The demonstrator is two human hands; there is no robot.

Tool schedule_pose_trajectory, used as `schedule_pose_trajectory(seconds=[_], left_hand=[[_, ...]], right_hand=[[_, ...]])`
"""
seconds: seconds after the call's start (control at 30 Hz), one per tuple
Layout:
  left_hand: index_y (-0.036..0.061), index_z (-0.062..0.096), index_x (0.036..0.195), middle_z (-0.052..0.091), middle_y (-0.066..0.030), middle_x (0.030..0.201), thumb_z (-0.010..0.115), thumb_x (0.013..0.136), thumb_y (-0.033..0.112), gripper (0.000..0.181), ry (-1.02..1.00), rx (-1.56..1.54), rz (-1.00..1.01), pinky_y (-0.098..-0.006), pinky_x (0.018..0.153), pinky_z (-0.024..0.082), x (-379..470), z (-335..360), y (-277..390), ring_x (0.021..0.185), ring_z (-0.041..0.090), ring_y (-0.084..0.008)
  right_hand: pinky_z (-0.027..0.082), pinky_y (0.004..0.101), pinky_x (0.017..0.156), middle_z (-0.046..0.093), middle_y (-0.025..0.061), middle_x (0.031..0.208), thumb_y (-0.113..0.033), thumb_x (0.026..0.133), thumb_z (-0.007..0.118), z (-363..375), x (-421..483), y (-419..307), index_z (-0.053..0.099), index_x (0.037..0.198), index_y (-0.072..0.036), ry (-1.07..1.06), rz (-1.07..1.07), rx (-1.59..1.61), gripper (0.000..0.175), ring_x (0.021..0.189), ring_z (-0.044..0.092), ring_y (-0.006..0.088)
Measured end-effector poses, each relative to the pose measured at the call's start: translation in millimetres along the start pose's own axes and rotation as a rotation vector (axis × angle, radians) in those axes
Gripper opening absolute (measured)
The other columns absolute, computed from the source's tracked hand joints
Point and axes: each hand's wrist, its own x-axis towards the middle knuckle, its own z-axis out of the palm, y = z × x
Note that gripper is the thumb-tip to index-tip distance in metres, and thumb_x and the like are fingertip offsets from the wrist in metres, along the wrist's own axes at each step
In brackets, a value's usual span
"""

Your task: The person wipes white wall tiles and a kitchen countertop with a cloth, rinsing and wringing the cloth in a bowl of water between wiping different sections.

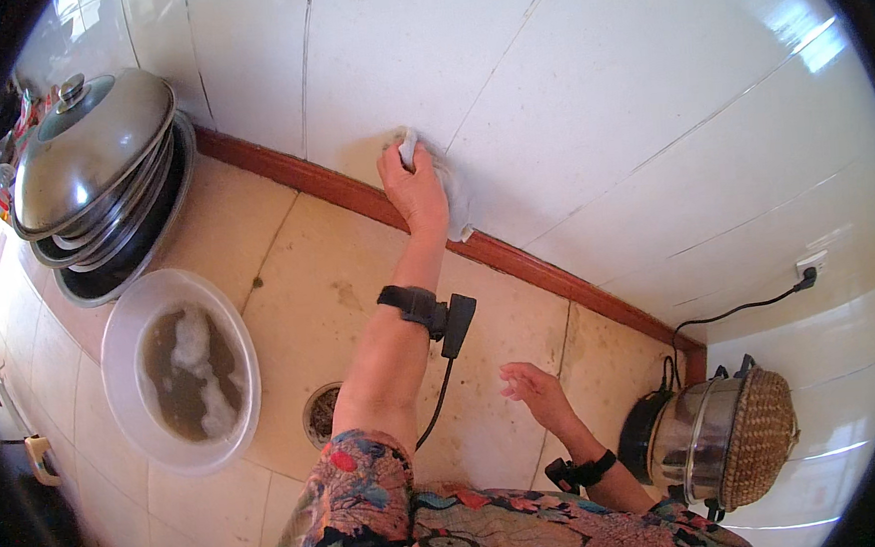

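Observation:
My left hand (413, 188) is closed on a pale grey cloth (455, 197) and presses it against the white tiled wall (577, 92), just above the reddish-brown skirting (281, 166). Part of the cloth hangs beside the wrist and reaches the skirting's top edge. Over the tiled floor (346, 249), lower right of the left hand, my right hand (539, 395) is held with its fingers loosely bent and nothing in it. Both forearms wear black straps with small devices; a cable hangs from the left one.
A white plastic basin (125, 383) of murky, foamy water stands left, near stacked metal pans and lids (100, 159). A round floor drain (320, 416) is by the left forearm. Right stands a steamer pot (691, 435) with a woven lid; a black cord (740, 305) runs to a wall socket.

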Motion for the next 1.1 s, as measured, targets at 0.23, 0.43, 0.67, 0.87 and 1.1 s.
schedule_pose_trajectory(seconds=[0.23,0.43,0.67,0.87,1.1], left_hand=[[-0.0046,0.055,0.099,0.057,-0.0192,0.100,0.058,0.079,0.013,0.027,-0.133,0.093,-0.184,-0.0384,0.079,0.041,14,-35,-101,0.091,0.053,-0.0314],[-0.0053,0.056,0.083,0.059,-0.0140,0.077,0.060,0.076,0.014,0.021,0.085,-0.144,-0.176,-0.0364,0.064,0.042,-8,2,-9,0.067,0.051,-0.0214],[-0.0051,0.056,0.088,0.059,-0.0234,0.092,0.057,0.075,0.013,0.022,0.071,0.267,-0.201,-0.0397,0.075,0.042,19,-32,-89,0.085,0.054,-0.0370],[-0.0076,0.056,0.093,0.060,-0.0262,0.088,0.058,0.075,0.014,0.028,0.163,0.332,-0.062,-0.0403,0.076,0.044,51,-49,-101,0.084,0.056,-0.0401],[-0.0086,0.055,0.098,0.059,-0.0256,0.094,0.055,0.078,0.015,0.031,0.253,0.315,-0.142,-0.0416,0.076,0.043,104,-71,-60,0.085,0.057,-0.0379]], right_hand=[[0.048,0.0275,0.076,0.059,0.0089,0.102,-0.012,0.089,0.049,4,3,-9,0.052,0.111,0.000,-0.038,0.000,-0.017,0.025,0.086,0.059,0.0157],[0.048,0.0280,0.076,0.059,0.0094,0.102,-0.013,0.089,0.050,1,-6,-15,0.051,0.112,-0.001,-0.029,0.019,-0.032,0.026,0.087,0.059,0.0164],[0.048,0.0289,0.077,0.059,0.0098,0.104,-0.013,0.088,0.052,14,5,-13,0.053,0.111,-0.003,-0.035,-0.034,0.017,0.026,0.092,0.057,0.0162],[0.047,0.0264,0.078,0.057,0.0067,0.101,-0.007,0.089,0.048,17,3,-20,0.052,0.110,-0.001,-0.068,-0.143,-0.160,0.022,0.086,0.058,0.0143],[0.048,0.0303,0.080,0.058,0.0124,0.103,-0.011,0.087,0.050,-3,-11,8,0.054,0.109,-0.002,0.073,-0.050,-0.019,0.024,0.092,0.058,0.0206]])
